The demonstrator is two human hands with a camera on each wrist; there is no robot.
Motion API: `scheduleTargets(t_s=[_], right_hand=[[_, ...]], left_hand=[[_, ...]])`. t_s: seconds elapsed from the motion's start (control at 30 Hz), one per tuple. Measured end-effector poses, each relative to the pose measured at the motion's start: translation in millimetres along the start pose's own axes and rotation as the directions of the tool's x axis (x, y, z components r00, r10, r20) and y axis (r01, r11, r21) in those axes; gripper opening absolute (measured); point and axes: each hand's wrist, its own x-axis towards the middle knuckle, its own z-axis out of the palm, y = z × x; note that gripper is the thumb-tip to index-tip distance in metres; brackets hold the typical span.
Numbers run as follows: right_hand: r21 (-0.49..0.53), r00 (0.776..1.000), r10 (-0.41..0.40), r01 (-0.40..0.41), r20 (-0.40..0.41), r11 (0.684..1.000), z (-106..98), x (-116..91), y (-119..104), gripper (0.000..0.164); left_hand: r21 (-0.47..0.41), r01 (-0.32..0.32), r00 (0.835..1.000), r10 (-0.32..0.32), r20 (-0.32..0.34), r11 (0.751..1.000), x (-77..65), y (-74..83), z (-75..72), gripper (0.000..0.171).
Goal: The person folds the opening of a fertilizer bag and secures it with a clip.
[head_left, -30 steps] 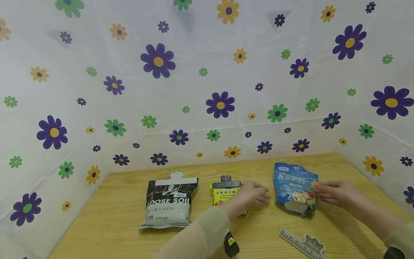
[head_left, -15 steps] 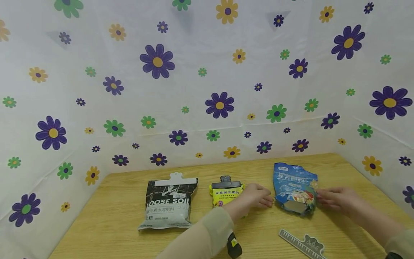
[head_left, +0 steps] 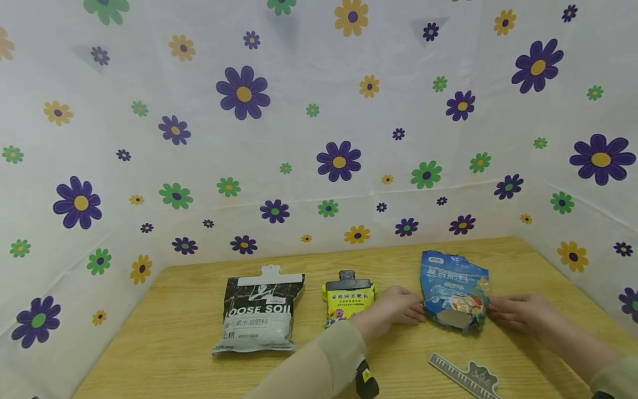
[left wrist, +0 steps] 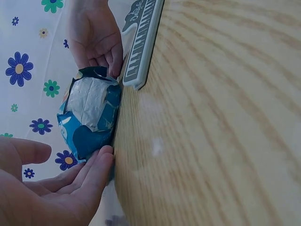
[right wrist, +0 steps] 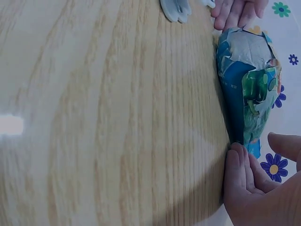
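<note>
A blue printed bag (head_left: 454,282) with a torn, ragged mouth lies on the table at the right; the mouth faces me and pale silvery lining shows there in the left wrist view. My left hand (head_left: 396,310) is at its left side, fingers nearly straight with the fingertips right at the bag's lower edge. On the opposite side my right hand (head_left: 523,316) lies low, its extended fingertips touching the bag's edge. Both thumbs stand away from the bag in the wrist views. A grey bag clip (head_left: 466,377) with a piano-key print lies in front of the bag.
Left of my hands stand a yellow bag (head_left: 349,299) under a black clip (head_left: 348,284) and a black-and-grey soil bag (head_left: 256,318) under a white clip (head_left: 271,279). A flower-patterned cloth (head_left: 294,138) walls the back and sides of the wooden table (head_left: 164,332).
My left hand has moved right, from beside the yellow bag up to the blue bag. My right hand has slid slightly lower along the blue bag's right edge.
</note>
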Motion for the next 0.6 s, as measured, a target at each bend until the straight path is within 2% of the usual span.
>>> scheduleTargets(t_s=[0.2, 0.37, 0.6], right_hand=[[0.020, 1.000, 0.024, -0.024, -0.011, 1.000, 0.3, 3.2, 0.6, 0.067], [0.042, 0.999, 0.046, -0.045, -0.004, 0.998, -0.5, 5.0, 1.7, 0.065], [0.145, 0.999, 0.038, -0.039, 0.005, 0.989, -3.9, 5.8, 4.5, 0.053]], left_hand=[[-0.001, 0.001, 1.000, -0.001, -0.005, 1.000, 1.7, -1.0, 3.5, 0.030], [0.000, 0.026, 1.000, -0.026, -0.012, 1.000, 4.9, -1.3, 5.2, 0.028], [0.002, 0.049, 0.999, -0.049, -0.006, 0.999, 5.8, 2.1, 6.6, 0.028]])
